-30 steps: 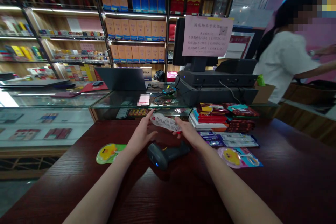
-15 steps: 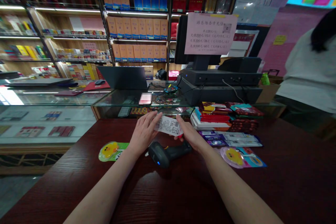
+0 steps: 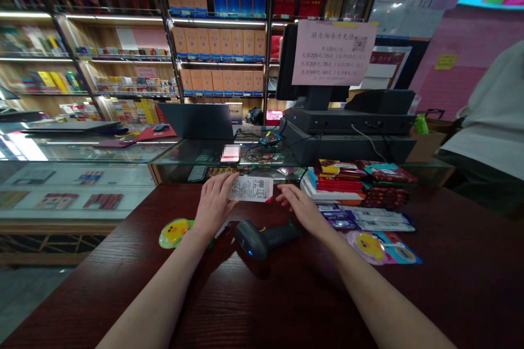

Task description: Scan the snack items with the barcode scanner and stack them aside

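Note:
My left hand (image 3: 213,204) is closed on the left end of a small white packet (image 3: 252,189). Fine print and a barcode cover the side of the packet that shows, and one lower corner is red. To its right, my right hand (image 3: 302,208) is apart from the packet, fingers loosely bent with nothing in them. A dark handheld barcode scanner (image 3: 262,239) lies on the table below and between my hands, a blue light on its head. Partly behind my left wrist lies a yellow duck-face item (image 3: 175,232) in green packaging.
Right of my hands are a second duck-face package (image 3: 371,246), purple packets (image 3: 368,219) and a stack of snack packs (image 3: 339,182). A monitor (image 3: 284,65) stands behind on the glass counter, near an open laptop (image 3: 198,121). A person (image 3: 491,103) stands at the right.
My right hand has let go of the packet and moved slightly right. The packet, held by my left hand, has shifted a little left and turned more level.

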`<state>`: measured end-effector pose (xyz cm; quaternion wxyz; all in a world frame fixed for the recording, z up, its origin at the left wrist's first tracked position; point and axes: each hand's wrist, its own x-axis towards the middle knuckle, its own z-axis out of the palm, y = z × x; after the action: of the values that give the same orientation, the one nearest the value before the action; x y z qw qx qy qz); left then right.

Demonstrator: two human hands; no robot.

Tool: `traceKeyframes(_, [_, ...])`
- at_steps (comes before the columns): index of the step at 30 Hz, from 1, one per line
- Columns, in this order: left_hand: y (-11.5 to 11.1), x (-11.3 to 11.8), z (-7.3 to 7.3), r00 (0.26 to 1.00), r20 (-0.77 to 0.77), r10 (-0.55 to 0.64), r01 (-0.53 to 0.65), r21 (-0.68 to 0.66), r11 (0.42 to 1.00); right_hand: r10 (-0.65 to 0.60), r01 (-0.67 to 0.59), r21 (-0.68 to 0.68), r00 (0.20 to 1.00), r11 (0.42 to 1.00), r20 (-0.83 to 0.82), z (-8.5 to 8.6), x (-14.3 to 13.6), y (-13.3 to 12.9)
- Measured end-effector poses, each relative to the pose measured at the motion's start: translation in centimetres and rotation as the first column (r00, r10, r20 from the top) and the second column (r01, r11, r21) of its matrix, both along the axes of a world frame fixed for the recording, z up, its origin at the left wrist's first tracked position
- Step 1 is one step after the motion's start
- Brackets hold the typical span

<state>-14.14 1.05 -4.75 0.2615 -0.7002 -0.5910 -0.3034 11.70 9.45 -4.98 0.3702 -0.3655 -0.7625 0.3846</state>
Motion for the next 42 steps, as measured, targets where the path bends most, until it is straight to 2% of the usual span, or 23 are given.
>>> traceKeyframes(4, [-0.3, -0.6, 0.2, 0.999, 0.014, 0.050, -0.050, -0.002, 0.999, 0.066, -0.104, 0.190, 0.979, 0.976, 0.194, 0.0, 1.5, -1.5])
traceKeyframes(8, [-0.3, -1.1, 0.4, 0.996, 0.016, 0.082, -0.082, -0.002, 0.997, 0.146, -0.267, 0.324, 0.924, 0.907, 0.354, 0.1, 2.6, -3.1])
traceKeyframes(12, [-0.3, -1.6, 0.5, 0.994, -0.005, 0.109, -0.110, -0.017, 0.994, 0.181, -0.392, 0.384, 0.858, 0.836, 0.481, 0.0, 2.6, -4.3])
traceKeyframes(17, [-0.3, -2.2, 0.1, 0.991, -0.023, 0.132, -0.134, -0.053, 0.990, 0.177, -0.480, 0.410, 0.789, 0.776, 0.588, -0.9, 2.0, -4.6])
traceKeyframes(24, [-0.1, -2.5, -0.5, 0.988, -0.029, 0.153, -0.155, -0.088, 0.984, 0.161, -0.491, 0.450, 0.788, 0.746, 0.594, -2.0, 1.4, -4.4])
traceKeyframes(30, [-0.1, -2.4, -0.7, 0.989, -0.014, 0.148, -0.149, -0.097, 0.984, 0.135, -0.491, 0.495, 0.794, 0.717, 0.593, -1.7, 1.9, -4.2])
traceKeyframes(38, [0.1, -2.6, -0.9, 0.989, -0.006, 0.151, -0.151, -0.074, 0.986, 0.026, -0.349, 0.556, 0.862, 0.755, 0.506, -0.7, 3.2, -3.4])
traceKeyframes(42, [0.1, -2.7, -0.9, 0.988, -0.006, 0.157, -0.157, -0.072, 0.985, 0.015, -0.317, 0.552, 0.876, 0.771, 0.481, -0.6, 3.5, -3.2])
